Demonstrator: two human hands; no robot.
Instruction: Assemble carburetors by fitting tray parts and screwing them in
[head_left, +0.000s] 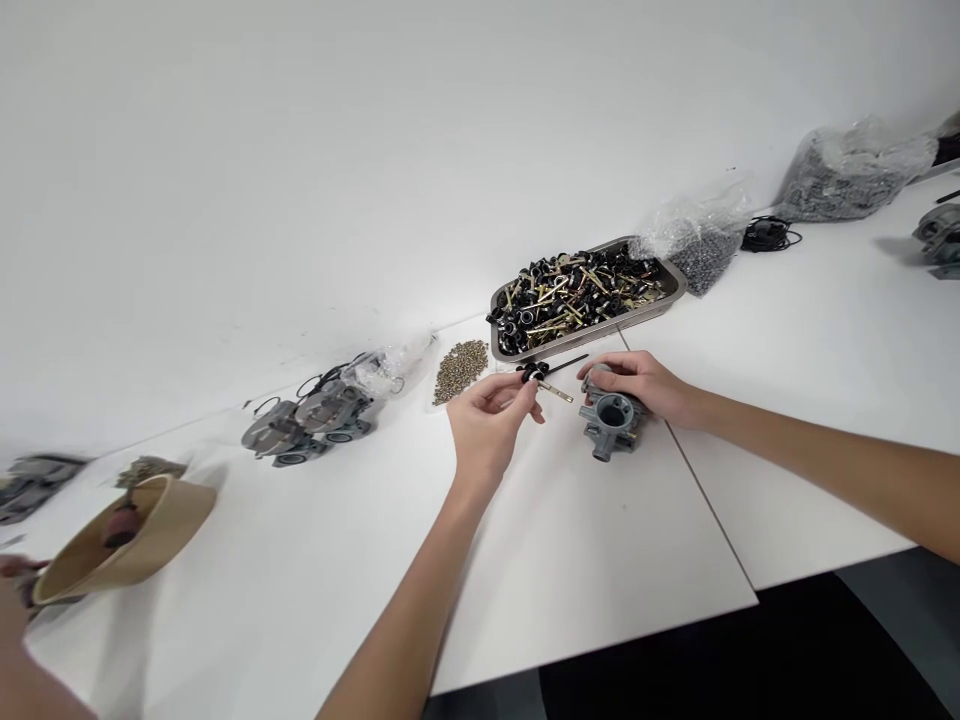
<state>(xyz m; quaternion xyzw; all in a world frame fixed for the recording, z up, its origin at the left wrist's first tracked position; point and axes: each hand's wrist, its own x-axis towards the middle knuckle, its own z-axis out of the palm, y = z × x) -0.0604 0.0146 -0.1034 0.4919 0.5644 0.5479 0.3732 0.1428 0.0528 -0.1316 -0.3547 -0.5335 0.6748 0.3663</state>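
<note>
My left hand (491, 415) pinches a small part with a black cap and a brass-coloured rod (557, 392), which points right. Just across a narrow gap, my right hand (634, 385) grips a grey metal carburetor body (611, 415) from its top and far side. The carburetor's round bore faces me, and it is at or just above the white table. A thin black rod (568, 364) shows behind the brass-coloured one; I cannot tell whether it belongs to the held part.
A metal tray (592, 335) heaped with similar parts stands behind my hands. Small brass pieces (461, 370) lie left of it, clear bags (705, 245) and a black cable coil (769, 234) to the right. Carburetors (277, 430), a tan bowl (161, 530) and another person's hand (15, 590) are leftward.
</note>
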